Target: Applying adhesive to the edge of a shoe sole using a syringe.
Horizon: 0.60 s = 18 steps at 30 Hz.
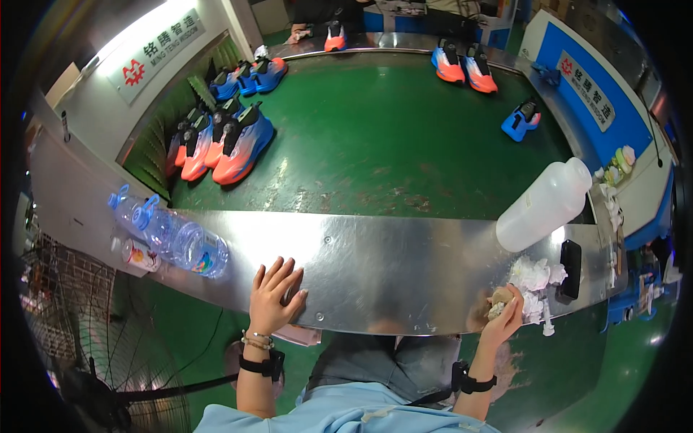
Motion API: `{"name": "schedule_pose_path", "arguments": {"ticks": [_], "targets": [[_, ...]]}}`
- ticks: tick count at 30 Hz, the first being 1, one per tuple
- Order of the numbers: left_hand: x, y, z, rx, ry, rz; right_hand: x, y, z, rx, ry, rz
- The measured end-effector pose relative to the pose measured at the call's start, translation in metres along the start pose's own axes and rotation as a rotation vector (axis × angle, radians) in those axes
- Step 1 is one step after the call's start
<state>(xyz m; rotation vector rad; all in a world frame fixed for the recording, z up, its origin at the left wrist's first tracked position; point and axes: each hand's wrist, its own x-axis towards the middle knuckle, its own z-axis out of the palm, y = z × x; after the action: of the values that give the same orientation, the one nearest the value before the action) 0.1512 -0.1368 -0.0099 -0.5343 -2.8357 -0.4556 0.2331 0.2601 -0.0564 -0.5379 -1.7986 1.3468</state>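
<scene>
Metal ledge (390, 270), smooth and shiny, spans the head view; over it the left hand (277, 294) spreads wide, while the right hand (509, 316) curls around a lumpy tan wad (499, 296) near the front edge, beside crumpled white tissue (530, 275).

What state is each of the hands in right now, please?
Left hand: open, fingers spread at the metal ledge, holding nothing.
Right hand: closed on a small tan lump.

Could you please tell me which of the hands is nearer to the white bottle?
Right: the right hand is on the near side of the white bottle, by the ledge's front edge; the left hand is farther off, to the bottle's left.
</scene>
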Motion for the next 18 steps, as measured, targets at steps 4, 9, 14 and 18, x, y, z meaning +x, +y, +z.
{"name": "schedule_pose_path", "arguments": {"ticks": [4,9,14,18], "targets": [[0.0,-0.003,0.0,-0.005,-0.002,-0.018,0.001,-0.009,0.006,0.02,-0.022,-0.004],[0.002,0.0,-0.001,-0.001,0.029,-0.003,0.005,-0.016,0.006,0.013,-0.023,-0.007],[-0.006,0.0,0.006,-0.032,0.022,0.0,0.002,-0.005,-0.002,0.016,-0.001,0.015],[-0.005,-0.002,0.0,-0.021,0.032,-0.011,0.001,-0.002,0.001,0.04,0.017,0.002]]}}
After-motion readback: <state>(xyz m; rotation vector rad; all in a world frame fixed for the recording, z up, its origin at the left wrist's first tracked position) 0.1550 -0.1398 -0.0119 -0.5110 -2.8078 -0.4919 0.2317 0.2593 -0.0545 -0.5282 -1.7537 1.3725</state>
